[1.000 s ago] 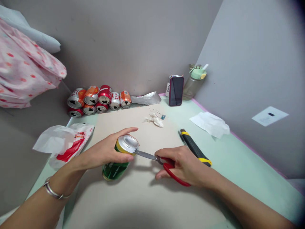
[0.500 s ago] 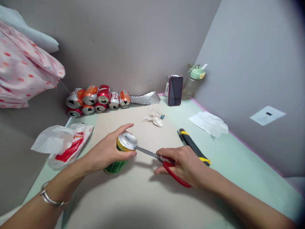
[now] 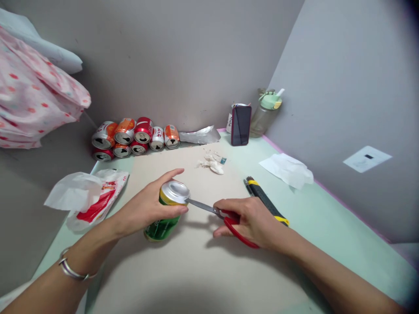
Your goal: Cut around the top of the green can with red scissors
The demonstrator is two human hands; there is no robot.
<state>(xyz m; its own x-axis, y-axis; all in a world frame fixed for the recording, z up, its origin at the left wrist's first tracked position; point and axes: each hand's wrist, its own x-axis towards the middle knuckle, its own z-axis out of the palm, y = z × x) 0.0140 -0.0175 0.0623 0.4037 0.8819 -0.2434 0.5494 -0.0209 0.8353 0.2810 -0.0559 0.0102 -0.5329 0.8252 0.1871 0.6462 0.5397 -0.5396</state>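
Observation:
My left hand [image 3: 147,203] is wrapped round a green and yellow drink can [image 3: 163,227], thumb in front and a finger behind its upper end. The can leans, its silver end facing up toward me. In my right hand [image 3: 252,220] is a pair of scissors [image 3: 234,229] with red handles and grey blades. The blade tips touch the can's side just under the silver rim; whether they pierce the metal I cannot tell. Beside my right hand lies a black and yellow utility knife [image 3: 267,201].
Several empty cans [image 3: 143,131] are stacked at the back left, beside a cut sheet of metal [image 3: 201,135]. A phone [image 3: 240,126] and a bottle [image 3: 262,115] stand behind. Crumpled tissue [image 3: 211,163], white paper [image 3: 288,169] and a tissue pack [image 3: 101,200] lie around the board.
The can has tipped slightly more upright in my left hand, showing more of its green side. The scissors have shifted a little, their tips still at the can's rim.

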